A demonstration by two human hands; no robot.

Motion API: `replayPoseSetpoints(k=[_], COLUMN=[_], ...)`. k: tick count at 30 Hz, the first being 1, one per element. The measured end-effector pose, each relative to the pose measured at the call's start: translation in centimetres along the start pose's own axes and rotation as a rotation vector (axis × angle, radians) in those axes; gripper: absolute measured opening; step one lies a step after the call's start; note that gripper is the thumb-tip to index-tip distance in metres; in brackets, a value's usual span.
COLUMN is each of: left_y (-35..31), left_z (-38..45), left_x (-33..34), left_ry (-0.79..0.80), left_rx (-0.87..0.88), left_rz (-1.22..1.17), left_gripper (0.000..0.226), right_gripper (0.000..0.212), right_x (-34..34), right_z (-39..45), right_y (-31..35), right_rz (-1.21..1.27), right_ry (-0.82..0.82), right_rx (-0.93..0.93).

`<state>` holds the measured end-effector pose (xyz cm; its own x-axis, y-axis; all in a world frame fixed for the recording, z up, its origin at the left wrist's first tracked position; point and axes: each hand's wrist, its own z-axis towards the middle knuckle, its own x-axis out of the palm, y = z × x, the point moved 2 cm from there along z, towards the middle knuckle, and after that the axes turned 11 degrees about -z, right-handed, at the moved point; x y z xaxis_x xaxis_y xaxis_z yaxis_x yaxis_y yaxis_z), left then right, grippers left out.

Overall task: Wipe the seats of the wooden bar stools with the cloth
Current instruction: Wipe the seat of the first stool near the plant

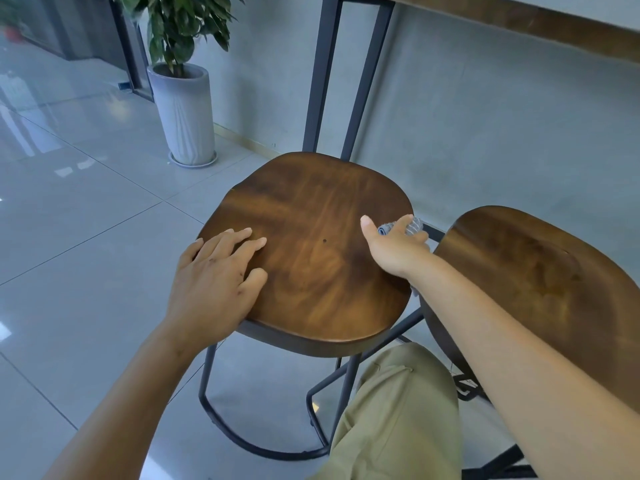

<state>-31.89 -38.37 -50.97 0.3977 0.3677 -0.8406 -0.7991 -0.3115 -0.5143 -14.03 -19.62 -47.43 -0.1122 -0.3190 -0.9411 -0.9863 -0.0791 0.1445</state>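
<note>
Two hands on a wooden bar stool, a grey cloth at its right edge.

The near stool seat [311, 244] sits centre frame; the left hand [214, 271] lies flat on its 8 o'clock side, fingers straight and spread, grasping nothing. The right hand [394, 244] is at the seat's 3 o'clock edge, fingers curled round a bunched grey cloth [412, 226] that pokes out past the fingers at the rim. A second stool seat [540, 289] stands just beside the first at 3 o'clock, under the right forearm. A khaki trouser leg [398, 417] shows at 5 o'clock. A potted plant [183, 109] stands on the tiled floor [86, 237] at 11 o'clock, and a table [519, 22] edge crosses the frame at 1 o'clock.
</note>
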Motion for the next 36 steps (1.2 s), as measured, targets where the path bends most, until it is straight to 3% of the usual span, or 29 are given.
replayPoseSetpoints(k=[8,15,21,23,29,32,36], left_y=[0.2,0.2,0.3,0.3,0.2,0.2,0.3], left_z=[0.4,0.4,0.3,0.3,0.2,0.1,0.0], left_x=[0.3,0.2,0.2,0.2,0.0,0.0,0.1], left_ry=[-0.036,-0.05,-0.057,-0.056,-0.043,-0.045,-0.041], left_rx=[0.008,0.008,0.004,0.007,-0.002,0.0,0.003], left_rz=[-0.041,-0.056,-0.06,-0.063,-0.077,-0.086,-0.094], left_gripper=[0.059,0.059,0.059,0.059,0.059,0.059,0.059], right_gripper=[0.089,0.091,0.1,0.094,0.086,0.077,0.062], right_x=[1.8,5.8,11.9,13.4,16.8,17.6,15.7], right_z=[-4.7,-11.8,-18.7,-20.1,-20.8,-18.9,-14.1], right_y=[-1.6,-1.7,1.8,3.3,3.5,-0.1,-6.9], right_rz=[0.184,0.561,0.723,0.703,0.524,0.267,-0.193], right_ry=[-0.019,0.0,-0.229,-0.368,-0.536,-0.641,-0.897], right_rx=[-0.052,-0.054,-0.175,-0.226,-0.366,-0.482,-0.71])
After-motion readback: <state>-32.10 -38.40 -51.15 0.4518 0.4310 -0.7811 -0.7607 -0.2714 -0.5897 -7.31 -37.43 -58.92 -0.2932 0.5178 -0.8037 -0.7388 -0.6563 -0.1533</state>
